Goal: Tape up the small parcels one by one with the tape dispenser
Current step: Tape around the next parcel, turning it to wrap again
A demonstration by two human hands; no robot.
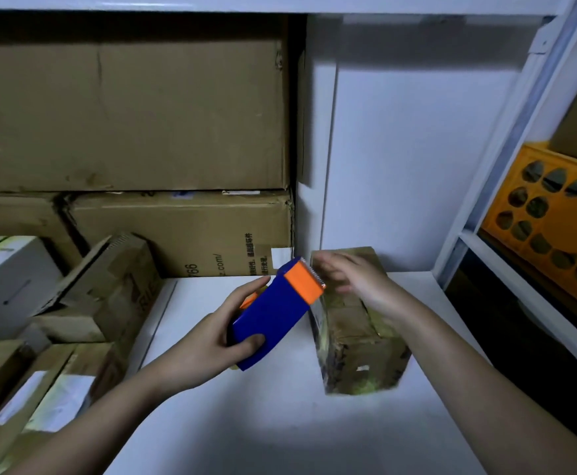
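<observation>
My left hand (222, 327) grips a blue tape dispenser (273, 317) with an orange cutter head, held tilted above the white shelf surface. The serrated blade end points up and right, close to my right hand (352, 282). My right hand, blurred, lies on top of a small brown parcel (355, 344) wrapped in glossy tape, its fingers stretched toward the dispenser's blade. The parcel stands on the white surface just right of the dispenser. Whether tape runs between blade and parcel is not visible.
Large cardboard cartons (126, 114) are stacked at the back left. Several smaller boxes (108, 296) and a white box (9, 279) crowd the left side. A white shelf post (506, 149) and an orange crate (554, 217) stand at right. The white surface (280, 423) stretches toward me.
</observation>
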